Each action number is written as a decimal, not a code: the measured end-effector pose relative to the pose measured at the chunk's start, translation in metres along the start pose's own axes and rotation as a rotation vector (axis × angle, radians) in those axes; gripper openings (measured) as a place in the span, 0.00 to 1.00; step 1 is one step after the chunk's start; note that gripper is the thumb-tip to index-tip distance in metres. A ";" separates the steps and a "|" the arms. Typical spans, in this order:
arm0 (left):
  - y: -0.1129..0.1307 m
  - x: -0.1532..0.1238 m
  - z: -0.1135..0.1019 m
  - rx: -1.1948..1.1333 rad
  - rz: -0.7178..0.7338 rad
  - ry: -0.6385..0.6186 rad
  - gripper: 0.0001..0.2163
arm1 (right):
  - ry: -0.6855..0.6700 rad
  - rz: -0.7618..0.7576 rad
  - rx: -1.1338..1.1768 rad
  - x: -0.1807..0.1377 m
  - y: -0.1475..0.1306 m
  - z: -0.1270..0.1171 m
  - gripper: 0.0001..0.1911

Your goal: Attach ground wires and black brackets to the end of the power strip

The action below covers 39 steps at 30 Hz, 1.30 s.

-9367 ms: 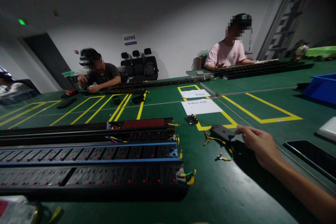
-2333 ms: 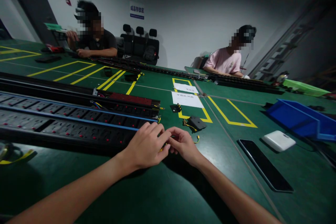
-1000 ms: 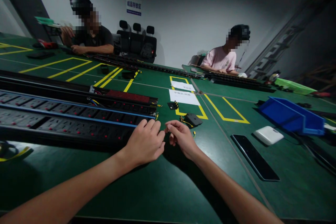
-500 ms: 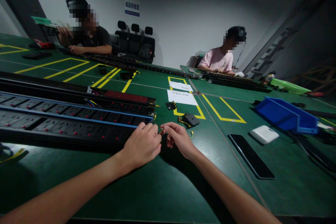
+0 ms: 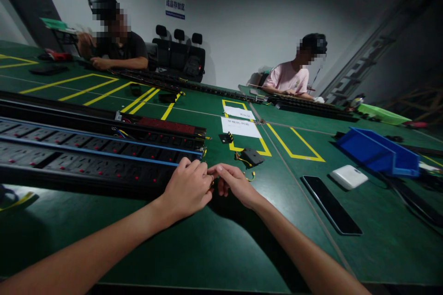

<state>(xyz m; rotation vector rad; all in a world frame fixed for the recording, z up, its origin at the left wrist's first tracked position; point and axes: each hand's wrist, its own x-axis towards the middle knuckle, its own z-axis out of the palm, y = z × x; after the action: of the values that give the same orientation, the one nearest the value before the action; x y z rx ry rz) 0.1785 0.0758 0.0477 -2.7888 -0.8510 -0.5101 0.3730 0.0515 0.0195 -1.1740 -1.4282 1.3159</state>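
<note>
My left hand [image 5: 189, 187] is closed, its fingers curled at the near right end of a black power strip [image 5: 114, 173] with sockets and red lights. A small yellowish bit shows beside its fingertips; the rest of what it grips is hidden. Touching it from the right, my right hand [image 5: 235, 184] has thumb and forefinger pinched together on something too small to name. Just beyond the right hand lie a short yellow wire [image 5: 254, 176] and a black end piece [image 5: 252, 156] with wires.
More black strips [image 5: 166, 126] lie behind the near one. To the right are a phone [image 5: 332, 205], a white case [image 5: 349, 177] and a blue bin [image 5: 377, 150]. White paper labels [image 5: 240, 127] lie ahead. Two people [image 5: 119, 48] sit across the green table.
My right fingertips have drawn slightly closer to the left hand, and the small piece between them is now more hidden. The left hand stays nearly in place.
</note>
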 end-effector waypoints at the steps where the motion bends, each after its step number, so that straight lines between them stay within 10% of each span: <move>1: 0.000 0.000 0.000 0.002 0.005 0.007 0.06 | -0.006 0.002 -0.004 0.000 0.000 0.000 0.30; 39: -0.007 0.003 -0.017 0.047 -0.056 -0.003 0.20 | -0.029 0.026 -0.056 -0.004 -0.001 0.001 0.30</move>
<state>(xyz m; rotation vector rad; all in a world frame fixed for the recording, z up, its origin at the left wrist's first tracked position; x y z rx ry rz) 0.1724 0.0785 0.0657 -2.7310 -0.9315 -0.4882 0.3731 0.0479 0.0204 -1.2186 -1.4834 1.3231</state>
